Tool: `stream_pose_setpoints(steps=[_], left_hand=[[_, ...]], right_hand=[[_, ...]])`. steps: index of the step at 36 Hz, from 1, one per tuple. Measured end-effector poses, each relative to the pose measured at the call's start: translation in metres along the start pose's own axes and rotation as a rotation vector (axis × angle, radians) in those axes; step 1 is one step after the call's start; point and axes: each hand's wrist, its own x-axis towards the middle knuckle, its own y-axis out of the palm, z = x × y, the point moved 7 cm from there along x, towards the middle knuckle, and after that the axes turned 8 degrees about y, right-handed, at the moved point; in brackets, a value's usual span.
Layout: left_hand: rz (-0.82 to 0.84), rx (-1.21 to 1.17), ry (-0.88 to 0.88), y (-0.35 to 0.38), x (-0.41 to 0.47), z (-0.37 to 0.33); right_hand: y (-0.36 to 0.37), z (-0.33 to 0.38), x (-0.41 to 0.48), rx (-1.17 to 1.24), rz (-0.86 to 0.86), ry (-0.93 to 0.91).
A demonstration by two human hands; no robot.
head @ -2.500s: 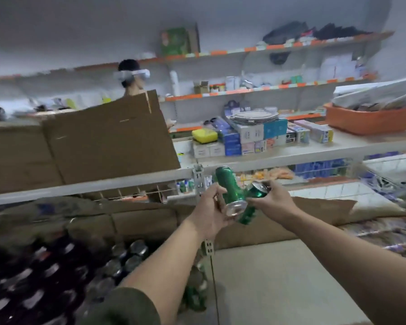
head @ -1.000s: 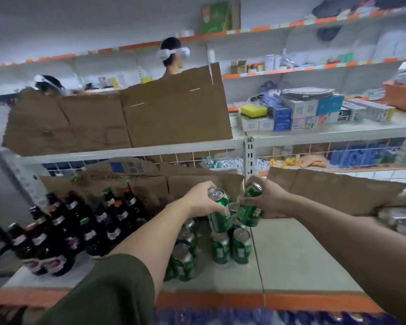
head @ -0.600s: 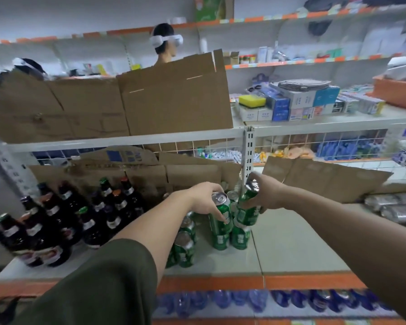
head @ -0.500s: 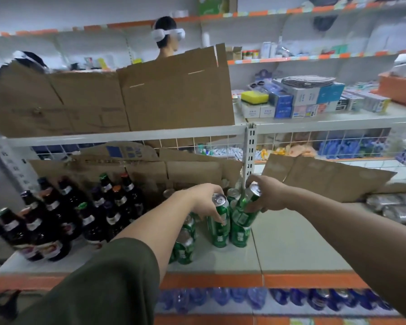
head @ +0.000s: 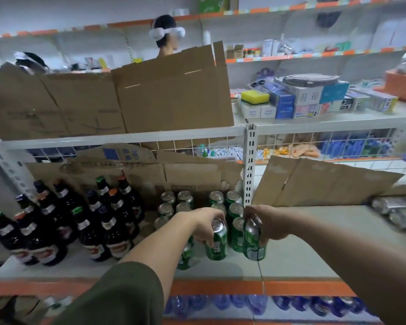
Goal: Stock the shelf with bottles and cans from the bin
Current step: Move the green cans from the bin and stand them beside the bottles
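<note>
I lowered both cans to the shelf (head: 302,261), ahead of the rows (head: 234,204), near its front edge. Left grip (head: 204,227) held the left can (head: 217,246), right grip (head: 267,225) the right can (head: 253,245). Release due next.

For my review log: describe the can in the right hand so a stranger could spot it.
Start at the white shelf post. Green cans stand in rows at its foot. This can is the rightmost of them, gripped by the right hand.
</note>
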Motion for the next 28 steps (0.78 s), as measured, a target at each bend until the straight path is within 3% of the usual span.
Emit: stream_pose_setpoints(steps=[8, 18, 28], left_hand=[[0.043, 0.067, 0.003, 0.030, 0.009, 0.013], [-0.007, 0.136, -0.049, 0.046, 0.024, 0.034], [-0.010, 0.138, -0.086, 0.060, 0.034, 0.041]], right_hand=[[0.037, -0.005, 0.009, 0.053, 0.056, 0.041], [0.052, -0.013, 0.027, 0.262, -0.092, 0.280], [0.072, -0.004, 0.028, 0.338, -0.166, 0.314]])
